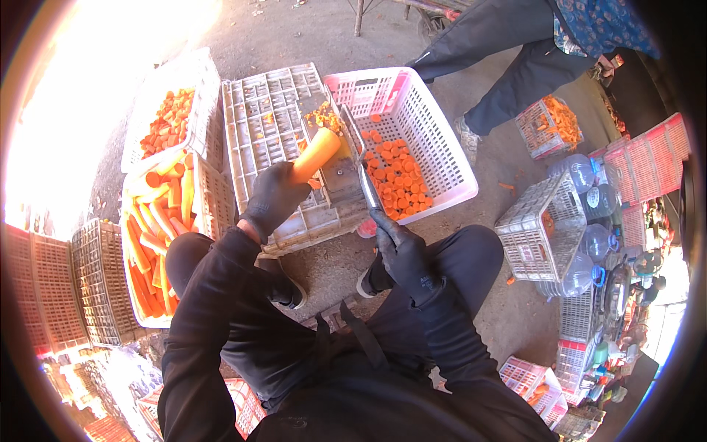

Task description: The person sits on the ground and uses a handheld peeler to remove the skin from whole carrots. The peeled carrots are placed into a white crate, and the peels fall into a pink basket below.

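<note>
My left hand (276, 196), in a dark glove, grips one end of a thick peeled carrot (317, 154). The carrot's other end points up and right over a dark board (345, 185) with orange scraps on it. My right hand (399, 248), gloved too, is closed around the handle of a long metal blade (367, 185) along the board's right edge. The board rests on an upturned white plastic crate (265, 132). Right of the blade, carrot slices (395, 174) lie in a pink-white plastic basket (453, 149).
At left, a crate of peeled carrots (149, 237) stands below a crate of short carrot pieces (168, 121). A person in dark trousers (497, 55) stands at upper right. Near them is a crate of carrot peelings (558, 124). Plastic water bottles (580, 271) and an empty-looking crate (530, 237) are at right.
</note>
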`<control>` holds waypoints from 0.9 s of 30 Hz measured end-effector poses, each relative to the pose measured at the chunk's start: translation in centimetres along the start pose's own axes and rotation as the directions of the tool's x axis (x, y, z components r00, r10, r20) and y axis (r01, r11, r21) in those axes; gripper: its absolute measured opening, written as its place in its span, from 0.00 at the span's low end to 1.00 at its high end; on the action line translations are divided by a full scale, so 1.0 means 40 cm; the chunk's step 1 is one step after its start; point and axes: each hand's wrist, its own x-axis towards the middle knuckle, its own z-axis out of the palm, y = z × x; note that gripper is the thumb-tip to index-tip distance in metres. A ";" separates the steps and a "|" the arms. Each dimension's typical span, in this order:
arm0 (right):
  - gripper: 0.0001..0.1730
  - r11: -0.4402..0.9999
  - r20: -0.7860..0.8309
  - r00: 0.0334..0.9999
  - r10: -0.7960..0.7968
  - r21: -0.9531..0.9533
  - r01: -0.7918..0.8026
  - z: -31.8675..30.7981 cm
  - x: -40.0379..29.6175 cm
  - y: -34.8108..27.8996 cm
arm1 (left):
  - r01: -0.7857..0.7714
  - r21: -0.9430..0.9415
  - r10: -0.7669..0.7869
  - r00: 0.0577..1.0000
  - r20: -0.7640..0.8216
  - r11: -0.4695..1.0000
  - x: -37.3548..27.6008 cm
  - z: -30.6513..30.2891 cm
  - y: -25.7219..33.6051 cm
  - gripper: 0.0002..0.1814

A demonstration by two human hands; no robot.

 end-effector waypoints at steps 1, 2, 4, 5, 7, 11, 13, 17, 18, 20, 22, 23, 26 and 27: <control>0.18 1.000 -0.003 1.000 0.000 0.011 0.001 0.001 0.001 0.000 | -0.030 -0.049 0.030 1.000 0.005 0.998 0.000 0.002 -0.008 0.16; 0.18 1.000 -0.011 1.000 -0.007 0.017 0.007 0.004 0.002 0.001 | -0.060 -0.099 0.061 0.998 0.008 0.993 0.000 0.005 -0.015 0.16; 0.18 0.999 -0.028 0.999 -0.028 0.024 0.028 0.011 0.005 0.004 | -0.103 -0.151 0.100 0.995 -0.025 0.983 0.003 0.022 -0.019 0.16; 0.18 0.999 -0.038 0.998 -0.042 0.026 0.043 0.012 0.006 0.005 | -0.124 -0.176 0.118 0.992 -0.042 0.976 0.004 0.029 -0.022 0.16; 0.19 1.000 -0.023 1.000 -0.015 0.002 0.015 0.010 0.006 0.001 | -0.079 -0.101 0.072 0.995 -0.071 0.992 0.008 0.036 -0.022 0.18; 0.20 0.997 -0.069 0.995 -0.072 -0.007 0.072 0.011 0.001 0.012 | 0.069 0.004 -0.068 0.991 -0.117 0.998 0.002 0.012 0.030 0.20; 0.21 0.997 -0.069 0.995 -0.076 0.003 0.076 0.014 0.003 0.010 | 0.070 0.070 -0.065 0.995 -0.069 0.995 -0.004 0.000 0.040 0.20; 0.22 0.996 -0.052 0.995 -0.080 -0.046 0.078 0.015 0.003 0.012 | -0.038 0.072 0.046 0.994 -0.102 0.997 -0.015 0.020 0.030 0.20; 0.22 0.997 -0.048 0.996 -0.071 -0.026 0.070 0.014 0.002 0.011 | -0.038 0.073 0.045 0.994 -0.101 0.997 -0.018 0.022 0.036 0.19; 0.22 0.998 -0.038 0.998 -0.054 0.014 0.054 0.012 0.003 0.010 | -0.037 0.074 0.044 0.994 -0.098 0.997 -0.023 0.021 0.051 0.18; 0.22 0.995 -0.023 1.000 0.018 0.102 -0.015 0.004 0.005 -0.018 | -0.042 0.021 0.044 0.995 -0.088 0.999 -0.019 0.024 0.040 0.18; 0.22 0.987 -0.019 0.999 0.045 0.152 -0.041 -0.002 0.007 -0.034 | -0.045 -0.005 0.044 0.996 -0.083 0.999 -0.017 0.024 0.035 0.18; 0.21 0.950 -0.027 0.995 0.095 0.301 -0.083 -0.023 0.010 -0.077 | -0.028 -0.012 0.027 0.999 -0.042 1.000 -0.018 0.020 0.044 0.18; 0.21 0.938 -0.029 0.995 0.096 0.337 -0.081 -0.031 0.012 -0.091 | -0.034 -0.006 0.033 0.999 -0.042 0.999 -0.017 0.021 0.041 0.18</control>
